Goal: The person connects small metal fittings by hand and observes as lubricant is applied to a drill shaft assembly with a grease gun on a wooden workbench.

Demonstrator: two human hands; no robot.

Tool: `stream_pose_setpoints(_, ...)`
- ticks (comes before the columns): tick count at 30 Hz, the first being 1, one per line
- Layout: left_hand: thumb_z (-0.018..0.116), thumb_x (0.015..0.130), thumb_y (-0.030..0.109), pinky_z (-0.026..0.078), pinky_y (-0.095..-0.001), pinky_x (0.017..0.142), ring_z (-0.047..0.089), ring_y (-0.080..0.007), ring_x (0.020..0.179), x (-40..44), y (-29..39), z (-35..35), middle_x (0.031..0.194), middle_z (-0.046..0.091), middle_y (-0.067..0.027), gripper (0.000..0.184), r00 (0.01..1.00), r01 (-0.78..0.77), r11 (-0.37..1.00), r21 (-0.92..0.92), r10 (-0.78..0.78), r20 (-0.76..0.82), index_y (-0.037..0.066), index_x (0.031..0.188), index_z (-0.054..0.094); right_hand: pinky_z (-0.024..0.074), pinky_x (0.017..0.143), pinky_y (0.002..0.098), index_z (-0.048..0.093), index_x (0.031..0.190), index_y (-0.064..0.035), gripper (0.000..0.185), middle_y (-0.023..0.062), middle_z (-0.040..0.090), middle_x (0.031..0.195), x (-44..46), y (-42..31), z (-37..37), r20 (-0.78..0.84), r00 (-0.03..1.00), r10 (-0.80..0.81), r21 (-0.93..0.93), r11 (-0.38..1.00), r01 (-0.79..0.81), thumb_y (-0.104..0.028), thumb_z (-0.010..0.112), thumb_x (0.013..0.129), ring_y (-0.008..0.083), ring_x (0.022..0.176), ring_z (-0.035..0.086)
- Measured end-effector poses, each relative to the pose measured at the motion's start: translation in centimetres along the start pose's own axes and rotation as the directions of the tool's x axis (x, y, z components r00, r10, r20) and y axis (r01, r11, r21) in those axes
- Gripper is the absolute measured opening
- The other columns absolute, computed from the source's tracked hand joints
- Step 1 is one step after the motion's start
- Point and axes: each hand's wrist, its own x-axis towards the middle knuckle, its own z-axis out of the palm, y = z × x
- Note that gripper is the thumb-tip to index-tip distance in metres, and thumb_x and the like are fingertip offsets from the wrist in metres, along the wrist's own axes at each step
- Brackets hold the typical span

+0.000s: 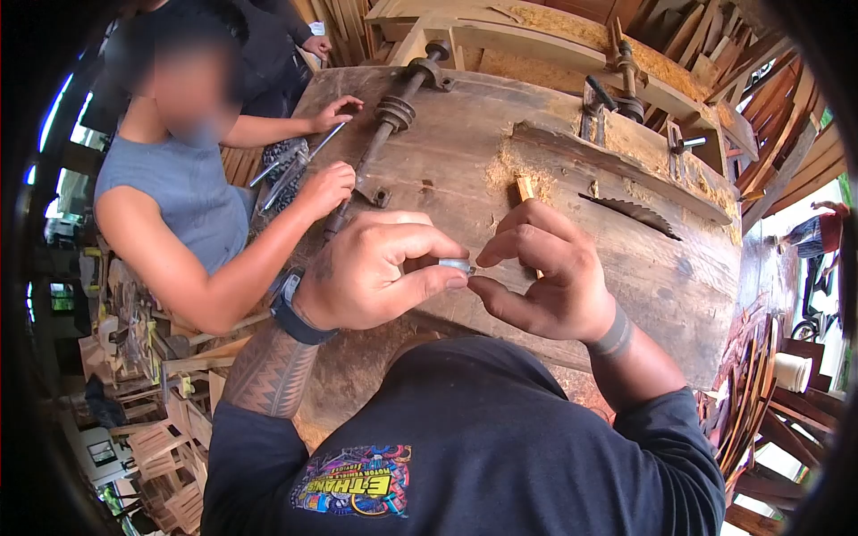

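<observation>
Small silvery metal cylinder [454,264], held in the air above the broad brown wooden worktop [478,103], between the two hands. From the far left: at the worktop's edge, another person in a grey-blue sleeveless top [170,205], one hand [336,113] near a thin silvery metal rod [327,140], the other hand [329,189] curled close to a long dark metal shaft [377,145]. Along that shaft, lying over the left part of the worktop, a round grooved dark metal pulley [395,113]. Next, in the foreground, the left hand [380,268], with a dark-strapped watch [290,308] at the wrist; thumb and forefinger clamped on the cylinder, one end jutting out to the right. Facing that end, the right hand [559,268], thumb and forefinger slightly apart; cannot tell whether touching the cylinder. Behind the right hand, partly hidden, a yellowish wooden piece [525,186] amid pale loose sawdust [505,170]. Farther right, a long rough brown plank [617,168] and, just beside it on the near side, a dark toothed saw blade [633,214]. Beyond the worktop, at upper right, stacked reddish-brown timber strips [778,107].
</observation>
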Motion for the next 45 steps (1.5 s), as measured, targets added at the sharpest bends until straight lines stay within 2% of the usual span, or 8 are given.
stream_pose_setpoints(17, 0.084, 0.083, 0.025, 0.036, -0.0376, 0.089, 0.057, -0.0216, 0.073, 0.7, 0.3, 0.4, 0.079, 0.069, -0.0045, 0.022, 1.000, -0.012, 0.987, 0.162, 0.013, -0.004, 0.007, 0.092, 0.078, 0.0546, 0.067, 0.0392, 0.068, 0.084, -0.0058, 0.018, 0.0104, 0.061, 0.085, -0.1, 1.0, 0.8, 0.011, 1.000, 0.009, 0.059, 0.998, -0.010, -0.003, 0.078, 0.070, 0.0306, 0.077, 0.067)
stream_pose_setpoints(23, 0.081, 0.087, 0.014, 0.051, -0.0335, 0.062, 0.067, -0.0227, 0.071, 1.1, 0.6, 0.2, 0.084, 0.069, -0.0109, 0.018, 0.997, -0.067, 0.992, 0.102, 0.062, 0.053, 0.000, 0.098, 0.076, 0.0512, 0.069, 0.0334, 0.066, 0.080, -0.0050, 0.014, 0.0070, 0.062, 0.084, 0.1, 1.7, 0.6, 0.048, 0.999, 0.020, 0.175, 0.984, -0.028, 0.000, 0.076, 0.072, 0.0223, 0.079, 0.065)
stream_pose_setpoints(27, 0.084, 0.084, 0.018, 0.045, -0.0356, 0.081, 0.065, -0.0220, 0.076, 0.9, 0.3, 0.6, 0.083, 0.070, -0.0080, 0.021, 0.999, 0.017, 0.997, 0.072, -0.019, 0.029, 0.001, 0.094, 0.076, 0.0474, 0.071, 0.0309, 0.064, 0.078, -0.0047, 0.013, 0.0055, 0.061, 0.084, -0.1, 2.2, 0.7, 0.070, 0.994, 0.080, 0.307, 0.947, -0.098, 0.001, 0.076, 0.075, 0.0185, 0.080, 0.062)
stream_pose_setpoints(32, 0.081, 0.088, 0.015, 0.052, -0.0322, 0.064, 0.067, -0.0215, 0.072, 0.8, -1.5, 1.1, 0.085, 0.070, -0.0110, 0.020, 1.000, -0.028, 0.999, -0.034, 0.028, 0.008, 0.000, 0.100, 0.076, 0.0448, 0.072, 0.0315, 0.064, 0.078, -0.0042, 0.013, 0.0044, 0.059, 0.084, -0.2, 2.6, 1.1, 0.099, 0.973, 0.209, 0.604, 0.764, -0.226, 0.004, 0.074, 0.076, 0.0157, 0.079, 0.057)
stream_pose_setpoints(39, 0.079, 0.091, 0.013, 0.051, -0.0293, 0.070, 0.067, -0.0173, 0.078, 0.6, -3.1, 1.2, 0.087, 0.070, -0.0090, 0.020, 0.999, 0.023, 0.992, -0.124, -0.028, -0.040, -0.001, 0.105, 0.076, 0.0456, 0.069, 0.0239, 0.060, 0.083, -0.0047, 0.017, -0.0029, 0.059, 0.083, -0.5, 5.7, 0.5, 0.242, 0.897, 0.370, 0.739, 0.529, -0.418, 0.009, 0.071, 0.083, 0.0053, 0.079, 0.056)
stream_pose_setpoints(41, 0.079, 0.092, 0.012, 0.051, -0.0270, 0.073, 0.065, -0.0142, 0.081, 0.4, -4.4, 1.4, 0.090, 0.071, -0.0073, 0.022, 0.997, 0.008, 0.991, -0.136, -0.017, -0.070, -0.003, 0.108, 0.075, 0.0467, 0.067, 0.0252, 0.062, 0.082, -0.0039, 0.014, -0.0019, 0.064, 0.083, -0.8, 8.4, 1.4, 0.315, 0.847, 0.429, 0.523, 0.666, -0.532, -0.002, 0.075, 0.087, 0.0083, 0.077, 0.059)
stream_pose_setpoints(43, 0.076, 0.096, 0.014, 0.050, -0.0254, 0.074, 0.063, -0.0124, 0.082, 0.2, -6.6, 2.5, 0.094, 0.070, -0.0055, 0.024, 0.984, 0.103, 0.933, -0.346, -0.147, -0.105, -0.002, 0.114, 0.073, 0.0507, 0.065, 0.0299, 0.067, 0.086, -0.0014, 0.013, 0.0007, 0.069, 0.090, -1.3, 12.3, 3.1, 0.388, 0.745, 0.542, -0.195, 0.839, -0.509, -0.012, 0.073, 0.091, 0.0153, 0.079, 0.065)
stream_pose_setpoints(45, 0.073, 0.099, 0.016, 0.050, -0.0242, 0.074, 0.062, -0.0104, 0.081, 0.2, -9.5, 4.1, 0.095, 0.070, -0.0033, 0.025, 0.964, 0.153, 0.815, -0.558, -0.247, -0.097, -0.001, 0.117, 0.072, 0.0544, 0.068, 0.0338, 0.069, 0.092, -0.0004, 0.014, 0.0039, 0.071, 0.095, -5.1, 18.0, 6.2, 0.379, 0.717, 0.585, -0.371, 0.806, -0.462, -0.015, 0.070, 0.093, 0.0207, 0.081, 0.067)
